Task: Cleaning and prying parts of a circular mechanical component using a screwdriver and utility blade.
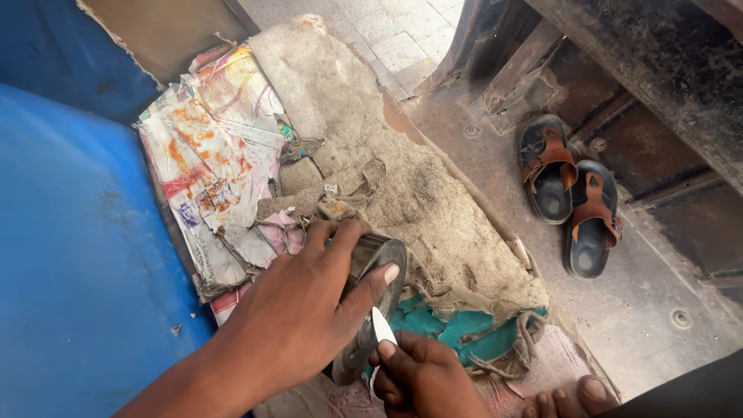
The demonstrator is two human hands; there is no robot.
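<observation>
Grey metal forms the round part (370, 306) in hand: a short, drum-like cylinder with a flat disc face, tilted on edge so the face points toward the lower right. It sits over the near edge of the worn, dusty floor mat (402, 162), which serves as landmark here.

Left hand (298, 310): fingers curled over the top of the cylinder, thumb (379, 282) pressed along the rim of the disc face. Grasp is closed around the part.

Right hand (422, 375): just below the cylinder, fingers clenched around a small tool with a light-coloured blade (382, 327). The blade tip touches the disc face near the left thumb. The handle is hidden inside the fist, so the tool type cannot be determined.

Under the near edge of the mat, a torn teal layer (457, 329) is exposed, with frayed cords beside it. Left of the mat lies crumpled, stained newspaper (213, 155); beyond that stands a blue panel (77, 255). Right of the mat, well apart on the dusty metal floor (658, 310), rests a pair of black sandals with brown straps (573, 193). Bare toes (576, 396) show at the bottom edge, near the right hand.
</observation>
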